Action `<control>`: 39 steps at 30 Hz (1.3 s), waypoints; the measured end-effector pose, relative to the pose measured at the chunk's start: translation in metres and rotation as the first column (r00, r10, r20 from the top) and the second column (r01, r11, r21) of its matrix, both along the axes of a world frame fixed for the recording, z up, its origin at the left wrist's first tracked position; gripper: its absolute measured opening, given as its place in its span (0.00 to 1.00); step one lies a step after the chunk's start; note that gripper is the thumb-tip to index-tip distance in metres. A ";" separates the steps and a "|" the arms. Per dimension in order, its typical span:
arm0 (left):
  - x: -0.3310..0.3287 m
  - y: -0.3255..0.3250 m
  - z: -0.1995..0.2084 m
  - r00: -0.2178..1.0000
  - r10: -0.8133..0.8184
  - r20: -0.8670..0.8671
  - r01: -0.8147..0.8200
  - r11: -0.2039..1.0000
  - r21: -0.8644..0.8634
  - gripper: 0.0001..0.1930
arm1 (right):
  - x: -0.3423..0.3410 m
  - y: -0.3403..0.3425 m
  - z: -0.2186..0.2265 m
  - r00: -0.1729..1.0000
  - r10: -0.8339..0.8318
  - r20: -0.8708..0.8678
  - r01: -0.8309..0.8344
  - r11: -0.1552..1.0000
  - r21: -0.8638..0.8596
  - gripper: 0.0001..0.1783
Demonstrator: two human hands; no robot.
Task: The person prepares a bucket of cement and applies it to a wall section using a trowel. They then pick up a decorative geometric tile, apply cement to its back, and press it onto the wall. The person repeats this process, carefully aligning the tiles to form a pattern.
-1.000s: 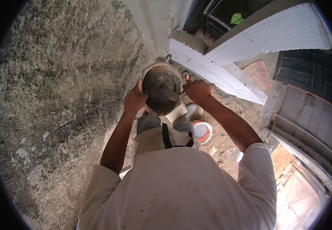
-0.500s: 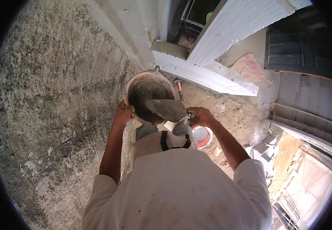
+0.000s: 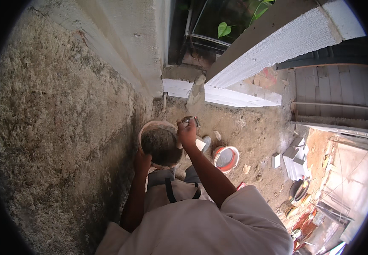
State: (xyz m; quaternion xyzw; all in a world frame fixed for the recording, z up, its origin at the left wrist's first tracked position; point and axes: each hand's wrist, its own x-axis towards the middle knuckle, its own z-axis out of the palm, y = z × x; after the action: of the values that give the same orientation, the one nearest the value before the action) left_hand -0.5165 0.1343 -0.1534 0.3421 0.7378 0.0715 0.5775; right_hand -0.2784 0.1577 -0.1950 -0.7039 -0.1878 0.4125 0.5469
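Whereas half a second ago the trowel (image 3: 196,95) lay across the right side of the bucket's mouth, its blade now points forward, away from the body, with the far end overlapping the white blocks (image 3: 223,94) in view. Contact with them: cannot tell. The right hand (image 3: 187,135) has swung in from beside the bucket (image 3: 157,123) to its far right edge, and the bucket sits lower in view, though the camera has shifted too. Judgement: work has passed from scooping inside the bucket to carrying the blade out toward the blocks.

Fingers: right hand clenched around the trowel's handle, metal neck showing just past the fist; whether this hand also brushes the rim, cannot tell. Left hand (image 3: 142,165) grasps the near left of the rim, beside the rough wall (image 3: 65,127).

Appearance: blade dull grey, smeared, paler toward the far end; load or bare metal there not separable. Bucket round, rim pale pinkish and crusted; dark grey mix (image 3: 160,146) inside, surface in shadow, depth unclear. Bucket stands in front of the knees, well left of a second, orange bucket (image 3: 236,160) on the dirt ground (image 3: 256,138).
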 end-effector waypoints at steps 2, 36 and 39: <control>-0.005 -0.009 0.006 0.999 0.037 0.000 -0.037 0.999 -0.018 0.38 | -0.016 0.037 0.016 0.959 -0.111 -0.260 0.121 0.992 0.023 0.11; -0.012 -0.003 -0.006 0.943 -0.266 -0.198 0.285 0.955 0.076 0.45 | 0.030 0.000 0.228 0.838 0.009 -0.545 0.066 0.991 0.118 0.05; -0.010 -0.001 0.000 0.935 -0.280 -0.217 0.296 0.954 0.044 0.44 | 0.027 0.004 0.215 0.855 0.059 -0.515 0.023 0.988 0.152 0.05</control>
State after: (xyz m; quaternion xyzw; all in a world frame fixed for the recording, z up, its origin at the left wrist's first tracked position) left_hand -0.5263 0.1334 -0.1535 0.4738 0.7328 -0.0223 0.4879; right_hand -0.2512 0.1613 0.0199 -0.5210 -0.0713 0.5763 0.6256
